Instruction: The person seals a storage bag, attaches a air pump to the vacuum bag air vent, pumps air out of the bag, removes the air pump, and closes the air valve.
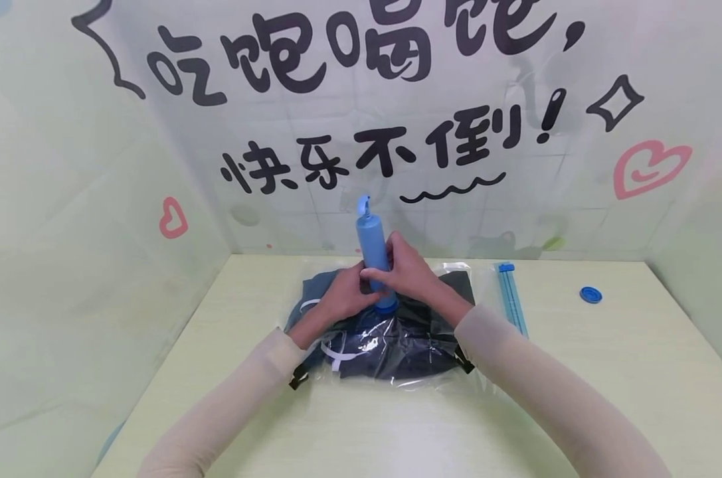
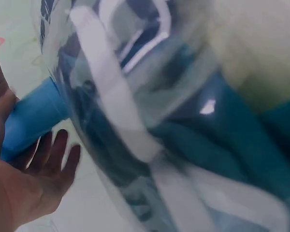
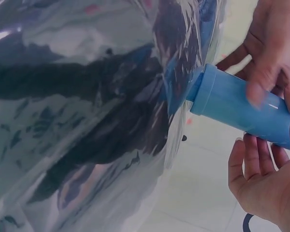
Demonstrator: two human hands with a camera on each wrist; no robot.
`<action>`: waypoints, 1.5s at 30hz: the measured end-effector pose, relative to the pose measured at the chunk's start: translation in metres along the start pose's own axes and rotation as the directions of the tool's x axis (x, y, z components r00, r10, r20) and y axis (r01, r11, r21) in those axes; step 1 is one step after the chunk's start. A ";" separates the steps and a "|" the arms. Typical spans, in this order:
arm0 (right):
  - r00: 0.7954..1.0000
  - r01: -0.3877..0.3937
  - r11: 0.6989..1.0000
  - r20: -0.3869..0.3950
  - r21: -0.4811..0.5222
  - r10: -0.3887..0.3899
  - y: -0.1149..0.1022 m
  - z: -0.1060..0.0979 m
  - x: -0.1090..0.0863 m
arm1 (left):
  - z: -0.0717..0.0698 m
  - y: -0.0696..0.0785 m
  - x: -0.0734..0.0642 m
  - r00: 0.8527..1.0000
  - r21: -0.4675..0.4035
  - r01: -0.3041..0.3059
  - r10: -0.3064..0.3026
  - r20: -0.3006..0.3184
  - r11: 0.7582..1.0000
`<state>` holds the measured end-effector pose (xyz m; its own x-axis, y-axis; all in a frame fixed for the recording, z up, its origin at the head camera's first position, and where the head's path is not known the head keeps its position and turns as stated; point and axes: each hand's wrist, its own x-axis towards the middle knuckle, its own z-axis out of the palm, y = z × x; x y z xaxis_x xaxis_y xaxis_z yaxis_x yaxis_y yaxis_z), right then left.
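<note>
A blue hand pump (image 1: pixel 372 245) stands nearly upright, leaning slightly, its base on a clear plastic storage bag (image 1: pixel 417 382). Inside the bag lie folded dark and blue-grey clothes (image 1: pixel 420 352) with white straps (image 1: pixel 339 356). Low on the pump's barrel, my left hand (image 1: pixel 343 292) holds it between thumb and fingers. My right hand (image 1: pixel 411 269) grips the barrel a little higher, from the right, with the thumb across its front. In the right wrist view, both hands surround the barrel (image 3: pixel 241 104), whose end meets the bag's film.
A blue round cap (image 1: pixel 590 295) lies on the pale table (image 1: pixel 612 358) to the right. The bag's blue zip strip with its slider (image 1: pixel 507 267) runs along the right side. Behind the table rises a printed wall sheet (image 1: pixel 313 219), and black buckles (image 1: pixel 298 378) stick out near the bag's front.
</note>
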<state>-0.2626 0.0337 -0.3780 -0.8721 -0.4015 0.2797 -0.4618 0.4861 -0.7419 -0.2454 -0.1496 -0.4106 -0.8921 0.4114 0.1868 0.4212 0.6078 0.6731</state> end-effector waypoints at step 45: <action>1.000 0.005 0.990 0.002 0.142 -0.005 0.003 0.003 0.005 | -0.003 -0.018 -0.023 0.897 0.531 0.006 -0.239 0.372 0.848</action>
<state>-0.2680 0.0307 -0.3801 -0.8692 -0.4058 0.2826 -0.4386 0.3688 -0.8195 -0.2330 -0.1718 -0.4251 -0.8402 0.4763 -0.2592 0.4385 0.8780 0.1919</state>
